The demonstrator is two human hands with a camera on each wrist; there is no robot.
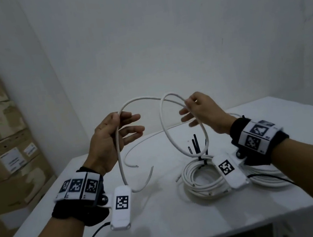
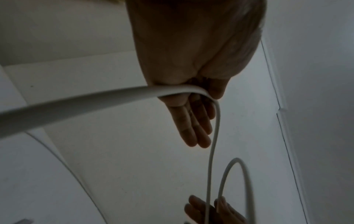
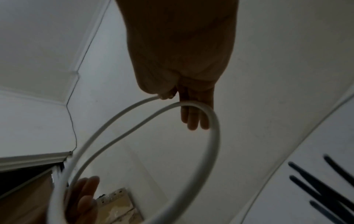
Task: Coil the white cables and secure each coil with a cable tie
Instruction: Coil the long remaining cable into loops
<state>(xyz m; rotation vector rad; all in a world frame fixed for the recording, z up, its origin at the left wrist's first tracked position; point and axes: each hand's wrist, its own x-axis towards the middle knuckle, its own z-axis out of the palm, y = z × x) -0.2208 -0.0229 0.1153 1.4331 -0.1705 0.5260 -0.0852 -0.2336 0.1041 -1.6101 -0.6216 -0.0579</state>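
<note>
A long white cable arcs in the air between both hands above the white table. My left hand pinches it between thumb and forefinger while the other fingers stay straight; from there the cable hangs down and curls up to a loose end. My right hand pinches the cable where a raised loop crosses itself, the remaining fingers spread. The left wrist view shows the cable running over my left hand. In the right wrist view the loop hangs from my right hand.
A tied white coil lies on the table under my right wrist, and another coil lies further right. Loose black cable ties lie behind the coils, also seen as black cable ties. Cardboard boxes are stacked at the left wall.
</note>
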